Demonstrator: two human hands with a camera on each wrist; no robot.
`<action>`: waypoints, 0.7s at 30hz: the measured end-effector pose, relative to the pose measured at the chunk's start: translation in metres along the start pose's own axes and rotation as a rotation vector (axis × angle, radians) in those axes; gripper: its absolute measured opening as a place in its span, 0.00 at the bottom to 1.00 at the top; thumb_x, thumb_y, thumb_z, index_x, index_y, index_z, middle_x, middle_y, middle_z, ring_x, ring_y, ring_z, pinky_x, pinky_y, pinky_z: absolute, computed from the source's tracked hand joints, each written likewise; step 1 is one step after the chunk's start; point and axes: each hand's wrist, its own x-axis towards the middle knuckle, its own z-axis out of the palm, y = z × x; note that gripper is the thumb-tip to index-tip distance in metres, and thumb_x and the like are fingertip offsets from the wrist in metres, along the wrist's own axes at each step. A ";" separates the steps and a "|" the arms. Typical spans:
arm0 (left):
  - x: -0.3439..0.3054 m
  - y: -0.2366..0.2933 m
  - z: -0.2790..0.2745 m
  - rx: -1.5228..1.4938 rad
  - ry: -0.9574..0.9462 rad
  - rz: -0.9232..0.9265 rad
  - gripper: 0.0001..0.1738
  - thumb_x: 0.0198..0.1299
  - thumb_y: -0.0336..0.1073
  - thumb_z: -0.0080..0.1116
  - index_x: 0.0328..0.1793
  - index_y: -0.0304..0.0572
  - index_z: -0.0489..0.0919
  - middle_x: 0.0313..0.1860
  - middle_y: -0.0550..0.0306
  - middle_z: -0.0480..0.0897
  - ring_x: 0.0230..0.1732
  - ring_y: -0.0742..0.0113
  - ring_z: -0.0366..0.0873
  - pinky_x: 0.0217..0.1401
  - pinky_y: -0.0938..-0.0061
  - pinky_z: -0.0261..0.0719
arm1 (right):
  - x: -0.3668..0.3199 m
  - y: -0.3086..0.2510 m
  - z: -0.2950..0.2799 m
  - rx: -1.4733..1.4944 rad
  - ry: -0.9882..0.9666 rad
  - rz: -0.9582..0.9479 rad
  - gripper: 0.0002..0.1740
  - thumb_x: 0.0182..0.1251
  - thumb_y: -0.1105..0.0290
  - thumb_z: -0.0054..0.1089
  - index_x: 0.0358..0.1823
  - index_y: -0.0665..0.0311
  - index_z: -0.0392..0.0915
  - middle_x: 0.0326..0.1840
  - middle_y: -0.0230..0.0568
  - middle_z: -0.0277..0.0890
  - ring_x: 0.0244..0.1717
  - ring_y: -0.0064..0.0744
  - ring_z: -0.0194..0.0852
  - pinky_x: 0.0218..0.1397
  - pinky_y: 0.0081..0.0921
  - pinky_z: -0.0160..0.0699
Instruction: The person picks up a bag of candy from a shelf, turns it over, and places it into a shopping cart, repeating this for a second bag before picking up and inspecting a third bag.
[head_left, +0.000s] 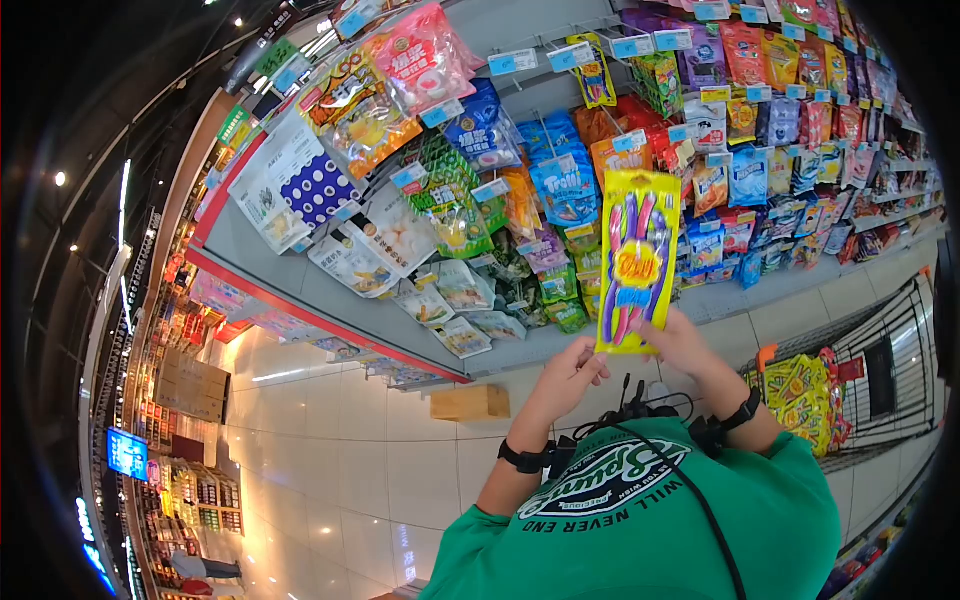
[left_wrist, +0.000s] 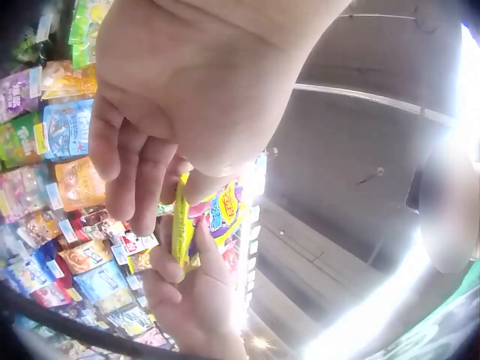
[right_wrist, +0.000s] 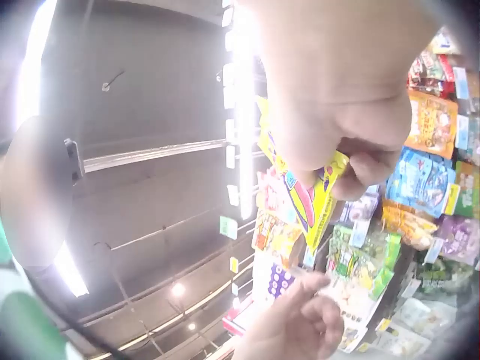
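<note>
A long yellow candy packet (head_left: 641,215) printed with pink and purple twisted sticks stands upright before the person. Its lower right edge is pinched by the right hand (head_left: 682,345), the thumb lying over the front. Beside the packet's lower left corner is the left hand (head_left: 568,382), its fingers loosely bent and holding nothing. In the right wrist view, a gap shows between the packet (right_wrist: 322,199) and the left hand (right_wrist: 296,322). The left hand (left_wrist: 187,90) overlaps part of the packet in the left wrist view.
Shelves ahead carry hanging candy bags, among them blue Trolli bags (head_left: 565,190), with price tags. At the right stands a shopping cart (head_left: 905,385) holding several yellow candy packets (head_left: 797,400). A cardboard box (head_left: 470,403) sits on the tiled floor by the shelf's red-edged corner.
</note>
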 end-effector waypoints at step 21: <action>0.055 -0.085 -0.031 -0.065 0.605 -0.519 0.16 0.67 0.42 0.51 0.55 0.42 0.73 0.40 0.59 0.82 0.38 0.72 0.78 0.40 0.77 0.74 | 0.237 -0.049 -0.190 -0.003 0.073 -0.038 0.18 0.69 0.61 0.56 0.52 0.66 0.72 0.42 0.33 0.78 0.39 0.19 0.73 0.42 0.20 0.73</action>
